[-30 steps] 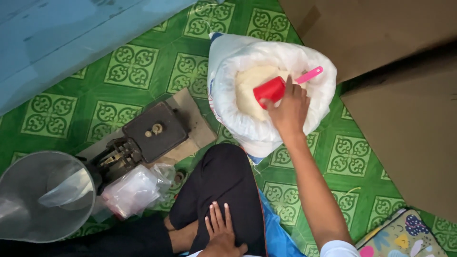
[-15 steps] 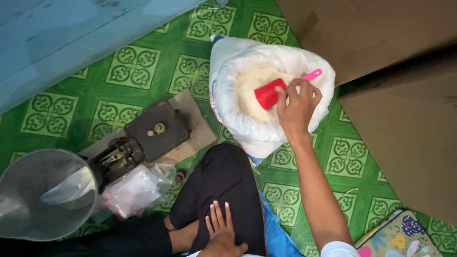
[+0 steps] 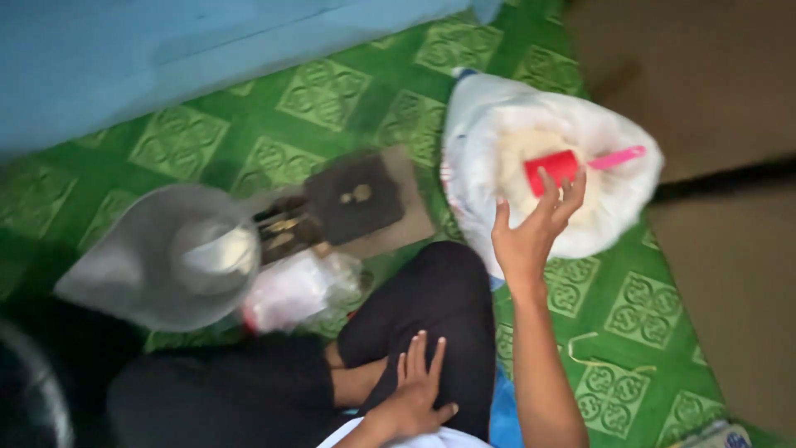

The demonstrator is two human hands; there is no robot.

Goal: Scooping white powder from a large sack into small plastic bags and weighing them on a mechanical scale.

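Setting: we sit cross-legged on a green patterned floor mat (image 3: 332, 91), looking down past our dark trouser leg (image 3: 439, 307); the whole view is somewhat blurred.
Right hand: our right hand (image 3: 531, 228) is raised over the near edge of the sack, palm up and fingers (image 3: 572, 191) spread wide, holding nothing; the fingertips lie just in front of the scoop, and we cannot tell whether they touch it.
Left hand: our left hand (image 3: 414, 390) lies flat on our own knee, fingers loosely spread, gripping nothing.
Scoop: a red scoop (image 3: 551, 170) with a pink handle (image 3: 618, 158) rests inside the open sack on the pale contents, handle pointing towards the sack's right rim.
Sack: a white plastic sack (image 3: 481, 124) stands open on the mat, just right of the scale, holding a pale grainy filling (image 3: 514, 145).
Scale: a dark, flat weighing scale (image 3: 356, 199) sits on the mat between the sack and the pan.
Pan: a grey metal pan (image 3: 133, 265) lies left of the scale, with something whitish (image 3: 220, 253) in it; blur hides what it is.
Bags: clear plastic bags (image 3: 298, 290) lie crumpled just beside the pan, near our knee.
Cord: a thin pale cord (image 3: 597, 353) lies on the mat to our right.
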